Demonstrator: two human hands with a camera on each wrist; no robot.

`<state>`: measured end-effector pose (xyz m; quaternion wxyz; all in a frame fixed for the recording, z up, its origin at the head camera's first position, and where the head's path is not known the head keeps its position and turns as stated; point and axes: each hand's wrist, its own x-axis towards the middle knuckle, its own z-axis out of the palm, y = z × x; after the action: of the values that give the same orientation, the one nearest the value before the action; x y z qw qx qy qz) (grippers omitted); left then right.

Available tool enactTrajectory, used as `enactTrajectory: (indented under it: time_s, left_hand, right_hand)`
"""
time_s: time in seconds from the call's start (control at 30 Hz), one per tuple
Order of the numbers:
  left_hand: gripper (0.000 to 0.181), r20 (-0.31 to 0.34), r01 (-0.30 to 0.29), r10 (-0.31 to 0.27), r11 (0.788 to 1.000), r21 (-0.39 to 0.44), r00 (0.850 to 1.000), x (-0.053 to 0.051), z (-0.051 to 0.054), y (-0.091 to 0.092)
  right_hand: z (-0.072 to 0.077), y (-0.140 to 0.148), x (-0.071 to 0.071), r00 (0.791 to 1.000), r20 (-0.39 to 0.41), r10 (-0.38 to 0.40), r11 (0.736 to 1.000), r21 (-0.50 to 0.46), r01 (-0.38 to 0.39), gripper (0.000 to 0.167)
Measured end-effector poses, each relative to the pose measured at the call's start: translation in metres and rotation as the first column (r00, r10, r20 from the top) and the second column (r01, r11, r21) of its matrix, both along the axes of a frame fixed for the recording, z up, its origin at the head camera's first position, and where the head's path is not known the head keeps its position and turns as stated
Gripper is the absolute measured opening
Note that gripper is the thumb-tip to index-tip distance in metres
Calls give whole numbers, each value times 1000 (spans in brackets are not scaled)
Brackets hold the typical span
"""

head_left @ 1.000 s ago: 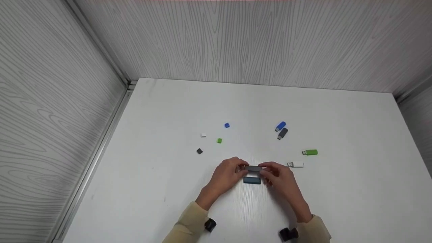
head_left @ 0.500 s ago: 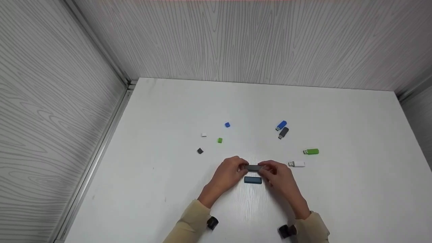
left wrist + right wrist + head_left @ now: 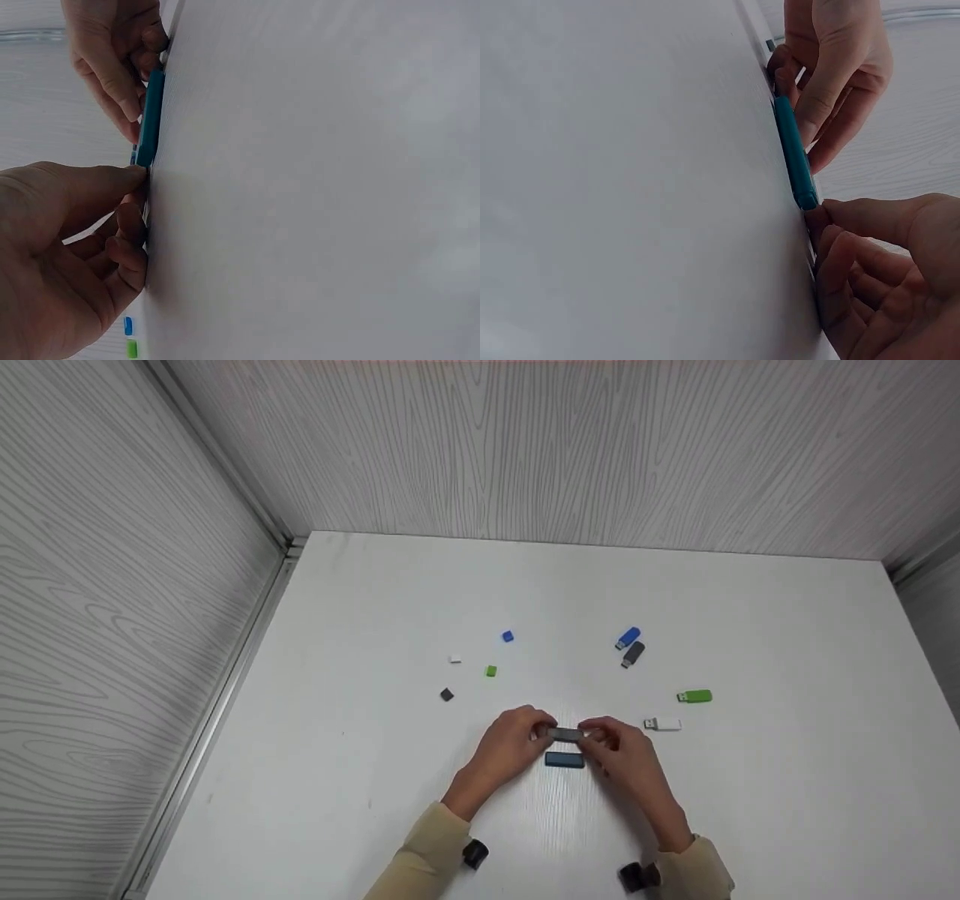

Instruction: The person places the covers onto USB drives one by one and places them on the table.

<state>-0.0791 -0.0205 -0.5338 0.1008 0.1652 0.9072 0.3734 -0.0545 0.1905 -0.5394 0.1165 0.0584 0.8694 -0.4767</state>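
Observation:
Between the fingertips of both hands is a small dark grey bar [image 3: 566, 734], seen in the head view; its exact kind cannot be made out. My left hand [image 3: 511, 741] pinches its left end, and my right hand [image 3: 621, 750] pinches the right end. Just nearer to me lies a teal-blue bar [image 3: 564, 760] of similar size, apart from both hands. That teal bar [image 3: 152, 116] blocks most of the grey one in the left wrist view. From the right wrist, the teal bar [image 3: 795, 154] likewise stands in front of it.
Uncapped USB sticks lie to the right: blue [image 3: 628, 638], dark grey [image 3: 633, 654], green [image 3: 694, 696] and white [image 3: 663, 724]. Loose caps are on the left: blue [image 3: 508, 636], white [image 3: 455, 659], green [image 3: 491, 670] and dark grey [image 3: 447, 694]. Wood-patterned walls [image 3: 480, 457] border the white table [image 3: 337, 622].
Both hands keep their hold on the dark grey bar, which tilts slightly between the frames. The whole head view shifts a little; the things on the table stay put.

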Motion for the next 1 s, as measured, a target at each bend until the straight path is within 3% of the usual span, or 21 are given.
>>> enactTrajectory:
  time_s: [0.33,1.0]
  left_hand:
    - [24,13,-27,27,999,30,1000,4,1,0]
    - [23,64,-34,31,998,48,997,10,4,-8]
  right_hand:
    - [-4,5,7,999,6,-42,997,-61,43,25]
    - [-1,4,4,999,34,-34,998,-59,36,23]
